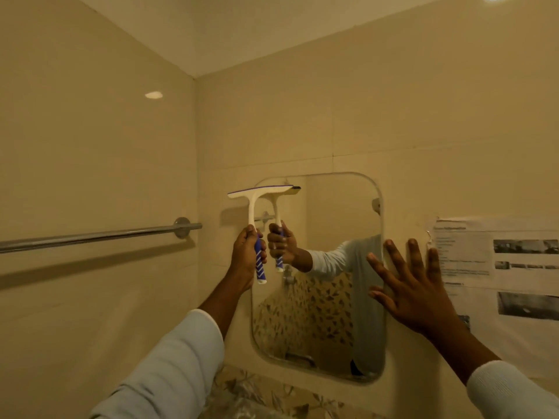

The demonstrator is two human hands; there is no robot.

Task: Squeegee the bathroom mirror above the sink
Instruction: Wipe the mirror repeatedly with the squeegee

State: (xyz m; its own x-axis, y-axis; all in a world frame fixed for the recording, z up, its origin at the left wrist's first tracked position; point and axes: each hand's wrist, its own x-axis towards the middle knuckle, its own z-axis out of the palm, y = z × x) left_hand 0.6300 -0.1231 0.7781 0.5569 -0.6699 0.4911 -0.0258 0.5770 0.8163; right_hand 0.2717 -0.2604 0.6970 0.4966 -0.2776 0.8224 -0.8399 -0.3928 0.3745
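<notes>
squeegee: the white squeegee (253, 214) with the blue grip is up at the mirror's top left corner, directly above the left hand, handle hanging down into the fist.
left hand: the left hand (246, 252) is wrapped tight round the blue grip, thumb uppermost.
right hand: the right hand (414, 285) is flat, with its fingers spread and holding nothing. it seems to lie against the mirror's right edge and the wall beside it, well apart from the tool.
mirror: the rounded mirror (320, 313) hangs between the two hands, its long axis upright. most of the glass lies below and to the right of the blade.
blade axis: the blade runs nearly level, across the mirror's short side. its left end juts past the frame onto the tile, and its right end meets its own reflection, so i'd say it is on the glass or just off it.
nearer hand: the left hand alone works the tool, and the right looks to be only bracing.
coming move: i'd judge a straight pull down toward the left wrist, once the blade is shifted right to sit wholly on the glass.
sink: it is out of sight below.
</notes>
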